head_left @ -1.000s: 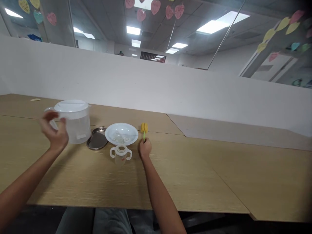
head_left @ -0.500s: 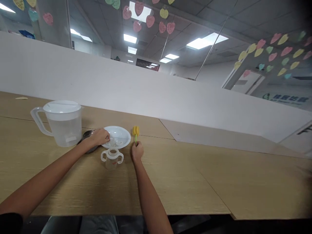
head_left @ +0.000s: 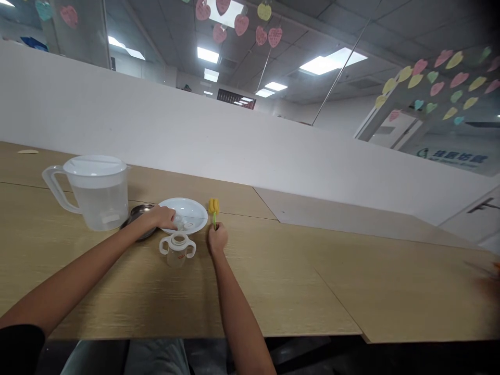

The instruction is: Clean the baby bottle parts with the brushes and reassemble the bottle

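My right hand (head_left: pixel 217 239) is closed round the green stick of a small brush with a yellow sponge head (head_left: pixel 213 205), held upright just right of a white bowl (head_left: pixel 195 211). My left hand (head_left: pixel 161 216) reaches into the bowl's left side, fingers curled on a small clear part (head_left: pixel 179 224) lying inside; the grip is hard to make out. A clear baby bottle with two white handles (head_left: pixel 177 249) stands open-topped in front of the bowl, between my hands.
A clear plastic jug with a white lid (head_left: pixel 96 191), holding water, stands at the left. A metal dish (head_left: pixel 135 214) lies between jug and bowl, partly behind my left wrist. A white partition (head_left: pixel 234 146) runs along the wooden table's (head_left: pixel 273 271) far side.
My left hand came from beside the jug's handle to the bowl and now rests inside it. My right hand has kept holding the brush upright. The view shifted a little.
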Action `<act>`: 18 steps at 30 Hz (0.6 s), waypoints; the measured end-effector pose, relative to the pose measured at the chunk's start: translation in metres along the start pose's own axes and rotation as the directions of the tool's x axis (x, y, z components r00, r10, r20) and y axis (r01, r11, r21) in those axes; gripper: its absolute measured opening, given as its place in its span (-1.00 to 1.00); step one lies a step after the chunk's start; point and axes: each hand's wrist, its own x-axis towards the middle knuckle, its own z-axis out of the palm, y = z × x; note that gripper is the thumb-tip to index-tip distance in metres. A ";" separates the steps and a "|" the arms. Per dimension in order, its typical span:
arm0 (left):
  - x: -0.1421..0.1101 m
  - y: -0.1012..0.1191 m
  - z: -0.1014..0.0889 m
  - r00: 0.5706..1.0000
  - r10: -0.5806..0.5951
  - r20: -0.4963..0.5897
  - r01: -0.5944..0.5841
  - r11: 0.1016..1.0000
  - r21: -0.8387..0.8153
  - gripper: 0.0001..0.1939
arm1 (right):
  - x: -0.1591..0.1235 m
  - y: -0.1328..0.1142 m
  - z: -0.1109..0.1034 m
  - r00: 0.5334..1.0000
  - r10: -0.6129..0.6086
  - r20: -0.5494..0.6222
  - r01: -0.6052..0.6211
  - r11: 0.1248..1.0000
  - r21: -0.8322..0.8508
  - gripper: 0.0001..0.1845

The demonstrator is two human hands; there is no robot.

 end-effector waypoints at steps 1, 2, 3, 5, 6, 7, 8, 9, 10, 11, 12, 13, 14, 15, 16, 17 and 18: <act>0.002 0.001 -0.001 1.000 -0.003 0.026 0.003 1.000 -0.005 -0.53 | 0.000 0.000 0.000 1.000 -0.001 0.001 0.001 1.000 0.002 -0.72; 0.005 0.002 -0.001 0.999 -0.005 0.051 0.006 1.000 -0.013 -0.52 | 0.000 0.000 0.000 1.000 -0.002 0.001 0.002 1.000 0.004 -0.72; 0.007 0.002 -0.001 0.997 -0.006 0.075 0.008 1.000 -0.023 -0.53 | 0.000 0.001 0.000 1.000 -0.004 0.001 0.004 1.000 0.006 -0.72; 0.011 0.002 0.000 0.994 0.003 0.113 0.003 0.999 -0.052 -0.57 | 0.000 0.001 0.000 1.000 -0.005 -0.001 0.005 1.000 0.009 -0.72; 0.013 0.001 0.000 0.992 0.012 0.127 -0.003 0.998 -0.069 -0.60 | 0.000 0.002 0.001 1.000 -0.005 -0.002 0.005 1.000 0.011 -0.72; 0.015 0.000 0.001 0.990 0.022 0.137 -0.010 0.996 -0.088 -0.61 | 0.001 0.002 0.001 1.000 -0.007 -0.003 0.007 1.000 0.014 -0.72; 0.016 -0.001 0.002 0.989 0.032 0.145 -0.016 0.994 -0.107 -0.62 | 0.001 0.002 0.002 1.000 -0.008 -0.005 0.008 1.000 0.016 -0.73; 0.018 -0.001 0.003 0.988 0.038 0.150 -0.020 0.992 -0.123 -0.61 | 0.001 0.003 0.002 1.000 -0.009 -0.007 0.009 1.000 0.019 -0.73; 0.019 -0.002 0.004 0.987 0.042 0.153 -0.021 0.990 -0.137 -0.60 | 0.002 0.003 0.003 1.000 -0.011 -0.010 0.011 1.000 0.023 -0.74; 0.020 -0.003 0.005 0.987 0.043 0.154 -0.020 0.989 -0.148 -0.58 | 0.002 0.003 0.003 1.000 -0.012 -0.013 0.012 1.000 0.026 -0.75; 0.022 -0.003 0.006 0.988 0.042 0.151 -0.018 0.988 -0.156 -0.55 | 0.002 0.004 0.004 1.000 -0.012 -0.016 0.013 0.999 0.030 -0.75; 0.023 -0.003 0.007 0.989 0.038 0.145 -0.014 0.987 -0.162 -0.52 | 0.002 0.004 0.004 1.000 -0.013 -0.020 0.014 0.999 0.034 -0.76; 0.024 -0.003 0.007 0.990 0.032 0.137 -0.009 0.986 -0.165 -0.51 | 0.003 0.004 0.005 1.000 -0.015 -0.025 0.016 0.999 0.038 -0.76; 0.024 -0.003 0.008 0.992 0.027 0.124 -0.005 0.986 -0.168 -0.50 | 0.003 0.005 0.006 0.999 -0.018 -0.030 0.020 0.999 0.042 -0.77; 0.025 -0.003 0.008 0.994 0.022 0.108 -0.003 0.985 -0.172 -0.49 | 0.003 0.005 0.007 0.999 -0.022 -0.035 0.024 0.999 0.047 -0.77; 0.025 -0.004 0.007 0.996 0.020 0.091 -0.003 0.984 -0.179 -0.49 | 0.004 0.006 0.007 0.999 -0.026 -0.041 0.028 0.998 0.051 -0.78; 0.025 -0.004 0.006 0.997 0.020 0.074 -0.005 0.982 -0.190 -0.49 | 0.004 0.006 0.008 0.999 -0.030 -0.046 0.032 0.998 0.054 -0.78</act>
